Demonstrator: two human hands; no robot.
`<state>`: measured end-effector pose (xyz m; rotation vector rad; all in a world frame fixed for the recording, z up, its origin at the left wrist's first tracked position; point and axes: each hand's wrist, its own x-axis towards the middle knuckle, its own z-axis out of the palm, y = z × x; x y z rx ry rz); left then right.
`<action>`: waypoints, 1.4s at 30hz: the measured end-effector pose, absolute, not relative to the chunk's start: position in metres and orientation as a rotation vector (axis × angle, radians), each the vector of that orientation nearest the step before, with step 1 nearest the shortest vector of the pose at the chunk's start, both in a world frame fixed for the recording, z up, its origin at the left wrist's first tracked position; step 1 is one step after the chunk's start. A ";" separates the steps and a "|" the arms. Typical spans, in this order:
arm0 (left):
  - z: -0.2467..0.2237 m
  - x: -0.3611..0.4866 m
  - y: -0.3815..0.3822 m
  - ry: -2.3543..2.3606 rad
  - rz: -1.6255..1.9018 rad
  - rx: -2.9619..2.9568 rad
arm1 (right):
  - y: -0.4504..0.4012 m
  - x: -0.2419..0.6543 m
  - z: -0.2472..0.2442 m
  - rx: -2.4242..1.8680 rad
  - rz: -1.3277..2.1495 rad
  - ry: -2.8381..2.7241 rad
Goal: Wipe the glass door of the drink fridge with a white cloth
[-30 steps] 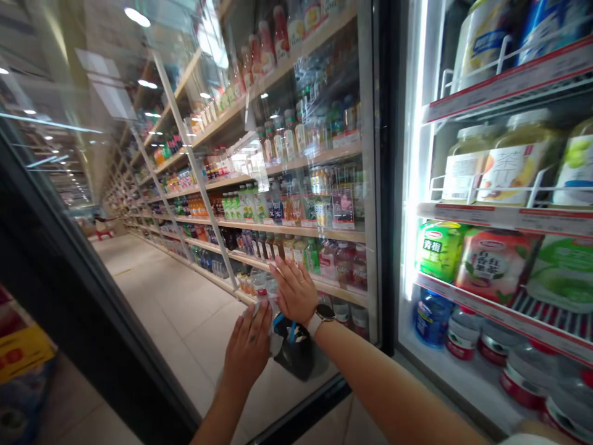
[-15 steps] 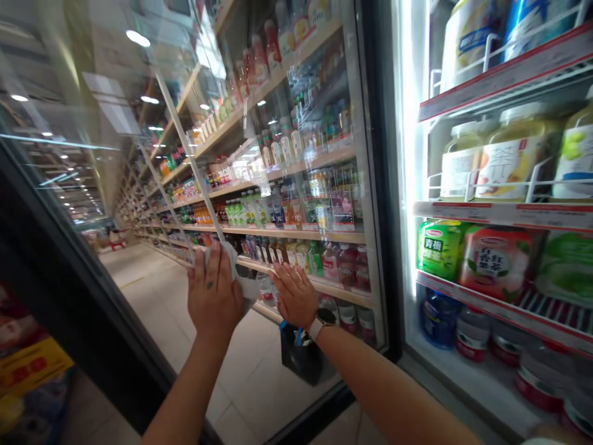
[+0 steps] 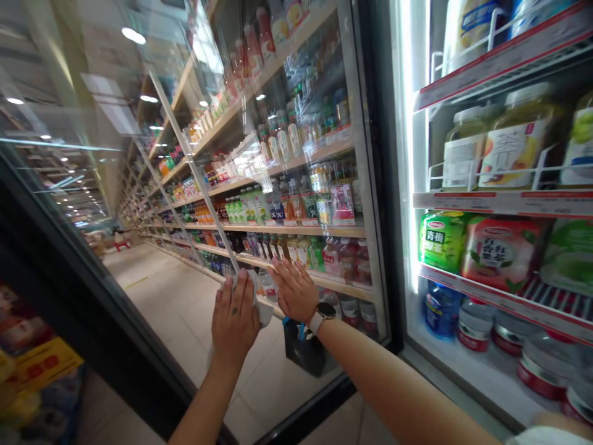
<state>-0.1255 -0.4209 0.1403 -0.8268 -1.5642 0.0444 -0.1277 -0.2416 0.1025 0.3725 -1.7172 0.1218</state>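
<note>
My left hand (image 3: 235, 316) lies over a white wiping cloth (image 3: 264, 312), holding it against the glass door (image 3: 259, 377). The cloth's edge shows beside the fingers; the rest is hidden under the palm. Close by on the right, my right hand (image 3: 295, 290) rests on the same pane with its fingers stretched out and nothing in it. A watch with a light strap (image 3: 325, 312) is on the right wrist. The door stands ajar in its black frame (image 3: 106, 334).
Right of the door is a lit refrigerator with drinks on wire shelves (image 3: 504, 201). Through the glass show long wooden shelves of bottles (image 3: 296, 232) and a black container (image 3: 303, 349) on the tiled floor. A yellow sign (image 3: 46, 368) stands at lower left.
My left hand has slid right and downward over the glass with the cloth, closer to my right hand. The right hand stays at nearly the same spot.
</note>
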 end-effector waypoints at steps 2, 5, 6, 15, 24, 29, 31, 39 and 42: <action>0.132 -0.124 -0.422 -1.579 0.069 -0.826 | -0.241 -0.127 0.103 0.372 0.124 -1.722; 0.119 -0.123 -0.423 -1.606 0.100 -0.826 | -0.241 -0.126 0.105 0.366 0.115 -1.689; 0.115 -0.123 -0.423 -1.613 0.106 -0.831 | -0.241 -0.126 0.105 0.366 0.112 -1.678; 0.089 -0.119 -0.422 -1.618 0.080 -0.882 | -0.242 -0.129 0.101 0.365 0.109 -1.747; 0.053 -0.124 -0.431 -1.656 0.167 -0.917 | -0.241 -0.127 0.102 0.365 0.100 -1.701; 0.050 -0.120 -0.432 -1.699 0.103 -0.954 | -0.240 -0.128 0.100 0.350 0.077 -1.755; 0.067 -0.120 -0.437 -1.689 0.104 -0.981 | -0.240 -0.128 0.100 0.352 0.070 -1.763; 0.186 -0.127 -0.469 -1.563 -0.009 -0.676 | -0.241 -0.126 0.101 0.382 0.122 -1.718; 0.191 -0.126 -0.471 -1.548 -0.011 -0.710 | -0.241 -0.126 0.100 0.391 0.142 -1.747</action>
